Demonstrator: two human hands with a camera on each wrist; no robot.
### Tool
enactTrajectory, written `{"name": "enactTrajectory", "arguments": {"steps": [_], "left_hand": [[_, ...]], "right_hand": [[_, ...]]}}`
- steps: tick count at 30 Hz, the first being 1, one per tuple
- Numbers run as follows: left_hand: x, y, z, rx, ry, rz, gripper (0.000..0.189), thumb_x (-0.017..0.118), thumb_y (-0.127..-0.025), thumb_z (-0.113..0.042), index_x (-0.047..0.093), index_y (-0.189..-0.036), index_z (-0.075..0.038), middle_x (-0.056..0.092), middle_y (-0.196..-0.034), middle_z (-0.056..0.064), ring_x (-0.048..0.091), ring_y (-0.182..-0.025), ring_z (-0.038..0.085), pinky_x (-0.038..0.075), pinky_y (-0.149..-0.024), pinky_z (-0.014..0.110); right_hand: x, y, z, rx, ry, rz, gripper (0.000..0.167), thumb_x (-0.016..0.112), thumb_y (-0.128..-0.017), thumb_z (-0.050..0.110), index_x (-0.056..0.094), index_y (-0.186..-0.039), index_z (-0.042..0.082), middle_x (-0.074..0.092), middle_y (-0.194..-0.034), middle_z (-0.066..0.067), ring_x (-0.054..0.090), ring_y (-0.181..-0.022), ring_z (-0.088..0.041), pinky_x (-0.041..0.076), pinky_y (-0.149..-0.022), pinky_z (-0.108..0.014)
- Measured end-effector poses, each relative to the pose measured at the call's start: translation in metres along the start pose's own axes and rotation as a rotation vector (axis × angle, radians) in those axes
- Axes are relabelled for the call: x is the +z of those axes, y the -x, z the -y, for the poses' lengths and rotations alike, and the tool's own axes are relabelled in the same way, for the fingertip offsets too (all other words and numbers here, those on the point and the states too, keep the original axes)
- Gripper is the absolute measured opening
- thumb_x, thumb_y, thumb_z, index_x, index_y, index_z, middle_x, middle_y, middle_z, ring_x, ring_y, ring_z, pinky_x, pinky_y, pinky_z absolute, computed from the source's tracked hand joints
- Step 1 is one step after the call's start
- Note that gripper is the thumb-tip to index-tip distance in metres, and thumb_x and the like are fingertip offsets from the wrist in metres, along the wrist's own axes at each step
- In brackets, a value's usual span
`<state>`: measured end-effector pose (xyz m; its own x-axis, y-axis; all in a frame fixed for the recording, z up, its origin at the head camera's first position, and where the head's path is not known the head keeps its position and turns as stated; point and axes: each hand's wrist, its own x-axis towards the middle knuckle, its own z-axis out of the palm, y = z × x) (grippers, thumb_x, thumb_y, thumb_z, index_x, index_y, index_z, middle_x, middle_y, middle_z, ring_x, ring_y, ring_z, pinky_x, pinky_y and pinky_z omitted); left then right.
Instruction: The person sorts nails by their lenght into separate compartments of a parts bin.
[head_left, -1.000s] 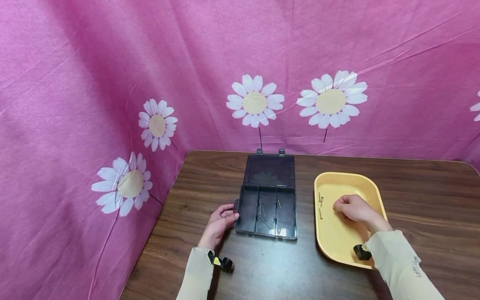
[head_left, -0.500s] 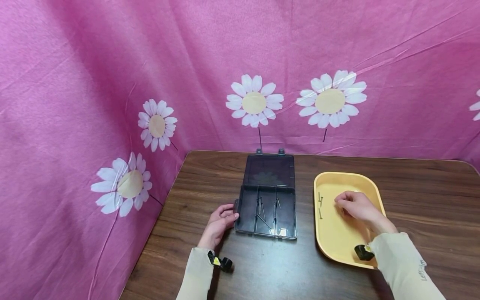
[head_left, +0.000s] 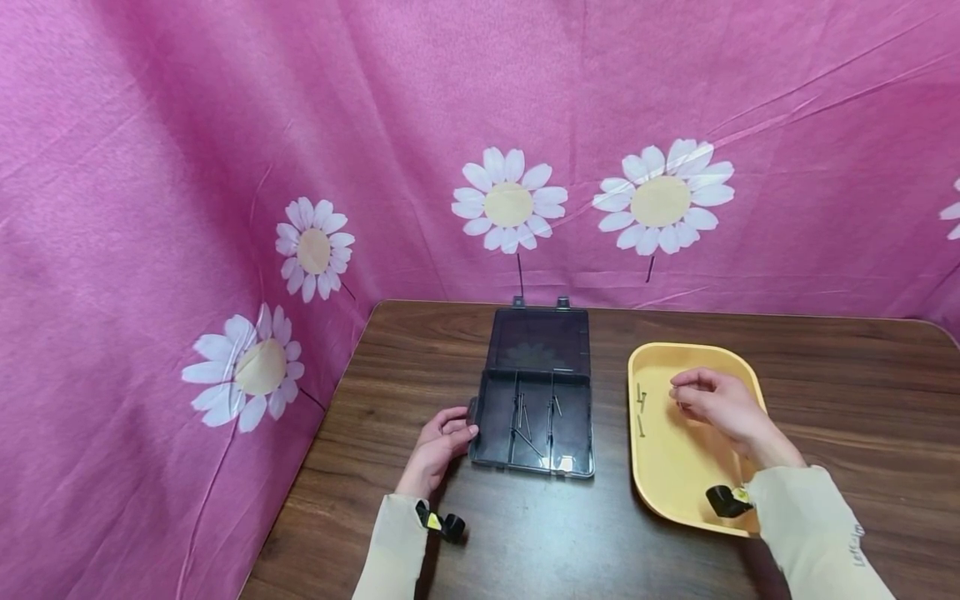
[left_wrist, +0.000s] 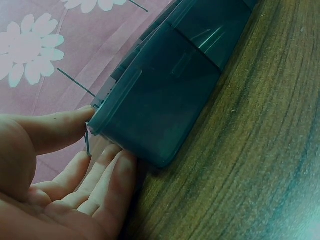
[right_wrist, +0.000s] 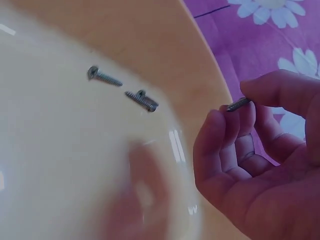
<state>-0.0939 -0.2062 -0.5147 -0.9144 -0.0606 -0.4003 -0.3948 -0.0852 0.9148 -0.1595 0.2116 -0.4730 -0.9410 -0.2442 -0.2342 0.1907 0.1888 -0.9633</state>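
Observation:
My right hand [head_left: 723,408] is raised over the yellow tray [head_left: 675,508]. Between its thumb and fingers it pinches a small screw [right_wrist: 238,104], plain in the right wrist view. Several more screws [right_wrist: 106,77] lie on the tray's floor near its left wall. The dark see-through compartment box [head_left: 495,429] lies left of the tray, its lid [head_left: 538,340] folded back. My left hand [head_left: 442,442] grips the box's left edge, thumb on top and fingers against the side. Long thin screws [head_left: 528,443] lie in the middle compartment, and shorter ones [head_left: 558,407] in the right one.
A brown wooden table [head_left: 540,542] bears both containers. Behind it and at the left hangs a pink cloth [head_left: 405,150] with white daisies. The tray's raised rim stands between the right hand and the box.
My right hand has risen from the tray's floor, drawing slightly back to the right, with the screw pinched in it. The left hand and box stay where they were.

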Motion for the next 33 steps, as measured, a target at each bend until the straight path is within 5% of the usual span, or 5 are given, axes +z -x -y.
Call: {"name": "enactTrajectory", "arguments": {"steps": [14, 23, 33], "left_hand": [[-0.001, -0.004, 0.000, -0.013, -0.006, -0.002, 0.052, 0.064, -0.088, -0.002, 0.042, -0.135, 0.005, 0.061, -0.087, -0.008, 0.060, -0.078, 0.004, 0.049, -0.072, 0.024], [0.006, 0.012, -0.019, -0.006, -0.006, 0.014, 0.049, 0.062, -0.088, 0.001, 0.042, -0.132, 0.008, 0.062, -0.088, -0.005, 0.061, -0.079, 0.006, 0.049, -0.074, 0.024], [-0.001, -0.002, 0.002, 0.006, 0.001, 0.008, 0.052, 0.065, -0.087, -0.002, 0.042, -0.134, 0.006, 0.063, -0.088, -0.007, 0.061, -0.079, 0.005, 0.049, -0.073, 0.024]], "right_hand": [[0.005, 0.002, 0.015, -0.059, -0.265, 0.000, 0.016, 0.062, -0.092, 0.005, 0.065, -0.092, 0.021, 0.066, -0.086, 0.011, 0.063, -0.081, 0.000, 0.054, -0.072, -0.018], [0.012, 0.003, 0.024, -0.102, -0.389, -0.044, 0.019, 0.061, -0.091, 0.000, 0.067, -0.090, 0.019, 0.068, -0.082, 0.009, 0.059, -0.072, -0.003, 0.052, -0.068, -0.018], [0.018, 0.005, 0.033, -0.125, -0.541, -0.067, 0.017, 0.062, -0.090, -0.001, 0.067, -0.091, 0.015, 0.067, -0.083, 0.006, 0.063, -0.072, -0.006, 0.054, -0.069, -0.021]]}}
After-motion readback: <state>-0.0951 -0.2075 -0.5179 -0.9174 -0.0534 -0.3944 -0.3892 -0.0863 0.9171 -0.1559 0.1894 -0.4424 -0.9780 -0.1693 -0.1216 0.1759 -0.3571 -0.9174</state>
